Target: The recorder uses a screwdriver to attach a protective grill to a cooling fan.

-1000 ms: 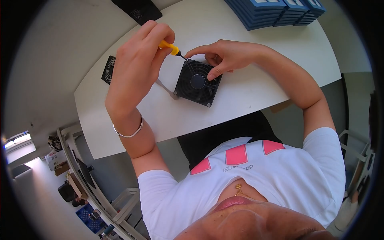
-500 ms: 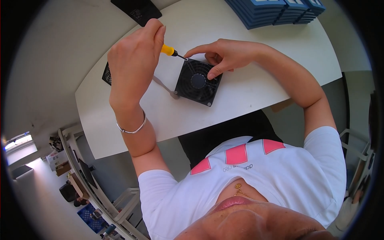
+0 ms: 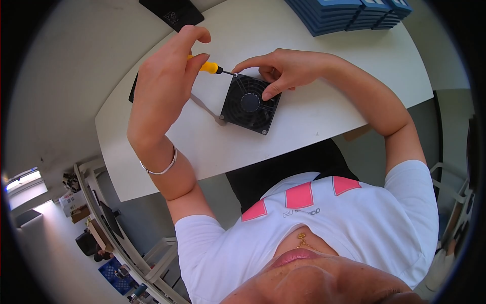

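Left hand (image 3: 164, 76) holding yellow-handled screwdriver (image 3: 210, 67), right hand (image 3: 291, 71) bracing square black fan (image 3: 250, 103), we're likely screw-turning at its eleven-o'clock corner (image 3: 238, 77); we'd regrip next.

Head-worn fisheye; downward onto hands (image 3: 166, 71) (image 3: 291, 70)

Layered blue stack (image 3: 336, 21), flat black object (image 3: 172, 11), blue crate (image 3: 112, 277)

Yellow, black, white and pink

The screwdriver (image 3: 209, 67) is coloured yellow and black. The fan (image 3: 250, 103) is coloured black, with a ring pattern. Plain white is seen on the table (image 3: 314, 119). The white shirt (image 3: 253, 230) is marked with pink blocks (image 3: 299, 196).
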Demonstrator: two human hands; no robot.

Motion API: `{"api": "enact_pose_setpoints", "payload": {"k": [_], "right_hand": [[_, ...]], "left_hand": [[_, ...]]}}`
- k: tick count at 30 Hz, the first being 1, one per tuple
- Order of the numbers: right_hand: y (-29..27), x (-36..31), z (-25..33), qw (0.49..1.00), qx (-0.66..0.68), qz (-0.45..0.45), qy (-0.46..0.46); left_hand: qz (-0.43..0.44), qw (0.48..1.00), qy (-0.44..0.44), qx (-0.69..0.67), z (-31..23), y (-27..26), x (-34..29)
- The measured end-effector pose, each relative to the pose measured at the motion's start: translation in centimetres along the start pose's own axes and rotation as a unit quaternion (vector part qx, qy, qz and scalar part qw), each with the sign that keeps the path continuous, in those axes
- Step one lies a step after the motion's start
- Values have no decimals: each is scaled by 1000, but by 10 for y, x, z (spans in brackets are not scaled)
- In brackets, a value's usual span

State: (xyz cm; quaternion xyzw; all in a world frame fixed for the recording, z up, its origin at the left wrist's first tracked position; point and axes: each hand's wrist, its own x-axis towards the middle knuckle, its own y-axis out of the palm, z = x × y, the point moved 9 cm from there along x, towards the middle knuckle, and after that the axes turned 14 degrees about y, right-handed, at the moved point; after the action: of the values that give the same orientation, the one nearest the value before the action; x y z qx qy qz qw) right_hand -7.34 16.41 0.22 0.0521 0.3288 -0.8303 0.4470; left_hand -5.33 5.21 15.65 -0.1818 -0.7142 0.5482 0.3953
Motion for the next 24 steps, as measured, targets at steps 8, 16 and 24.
{"api": "enact_pose_setpoints", "payload": {"k": [8, 16, 24], "right_hand": [[0, 0, 5, 1000, 5, 9, 0], [0, 2, 1, 1000, 15, 5, -7], [2, 1, 4, 999, 30, 23, 18]], "left_hand": [[-19, 996, 67, -60, -5, -7, -1], [-41, 995, 55, -69, -9, 8, 4], [20, 984, -43, 170, 9, 6, 3]]}}
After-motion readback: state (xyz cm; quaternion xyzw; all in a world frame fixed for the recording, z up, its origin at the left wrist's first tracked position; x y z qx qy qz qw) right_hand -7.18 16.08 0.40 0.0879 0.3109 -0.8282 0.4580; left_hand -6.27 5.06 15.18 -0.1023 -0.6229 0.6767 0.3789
